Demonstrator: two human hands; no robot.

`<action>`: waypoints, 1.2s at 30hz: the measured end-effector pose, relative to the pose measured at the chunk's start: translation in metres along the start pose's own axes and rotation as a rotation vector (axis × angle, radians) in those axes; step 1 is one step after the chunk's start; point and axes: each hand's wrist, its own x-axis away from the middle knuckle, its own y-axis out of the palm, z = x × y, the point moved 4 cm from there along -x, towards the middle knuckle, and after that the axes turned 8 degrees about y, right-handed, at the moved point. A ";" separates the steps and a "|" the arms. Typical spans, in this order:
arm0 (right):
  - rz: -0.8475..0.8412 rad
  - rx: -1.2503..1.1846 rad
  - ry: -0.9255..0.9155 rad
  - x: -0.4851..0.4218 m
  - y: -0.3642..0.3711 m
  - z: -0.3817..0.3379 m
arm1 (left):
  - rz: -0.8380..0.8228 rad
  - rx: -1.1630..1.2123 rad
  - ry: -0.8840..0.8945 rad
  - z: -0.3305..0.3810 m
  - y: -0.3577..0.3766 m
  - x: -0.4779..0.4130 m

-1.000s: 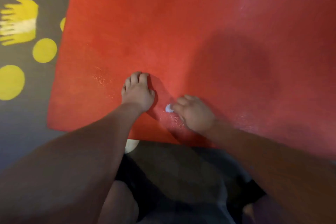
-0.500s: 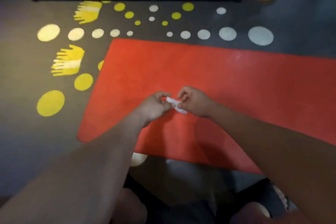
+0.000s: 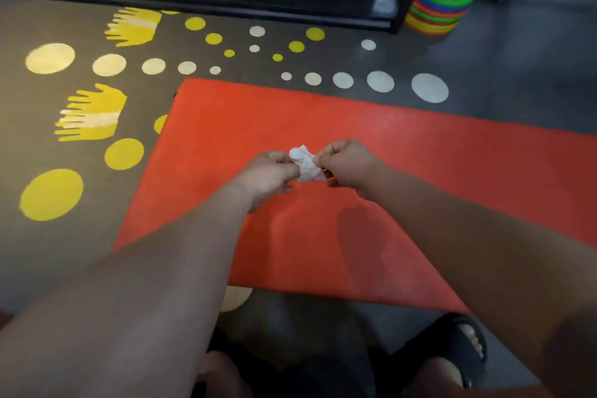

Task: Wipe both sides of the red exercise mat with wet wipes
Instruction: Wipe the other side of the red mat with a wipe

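Note:
The red exercise mat [image 3: 436,171] lies flat on the grey floor and runs off the right edge of the view. Above its near left part, both hands hold one small crumpled white wet wipe [image 3: 305,163] between them. My left hand [image 3: 268,174] pinches the wipe's left side with curled fingers. My right hand [image 3: 347,168] pinches its right side. The wipe is lifted off the mat, and both hands are clear of the surface.
Yellow and white dots and yellow hand prints [image 3: 90,115] mark the floor left of and beyond the mat. A black rack [image 3: 226,6] with a pink ball and purple mats stands at the back. Stacked coloured cones [image 3: 436,14] sit back right. My sandalled foot [image 3: 465,352] is near the mat's front edge.
A second ago my left hand pressed flat on the mat while my right held the wipe on it. Both hands rose and met on the wipe. The view tilted up.

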 end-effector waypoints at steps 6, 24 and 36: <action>-0.076 0.183 -0.023 -0.013 -0.004 -0.015 | 0.157 0.063 0.028 0.001 0.002 -0.006; -0.194 0.133 -0.100 -0.015 -0.032 -0.001 | 0.062 0.257 0.048 -0.013 0.017 0.004; -0.097 0.313 -0.159 -0.108 -0.024 0.102 | 0.194 -0.374 -0.047 -0.089 0.005 -0.033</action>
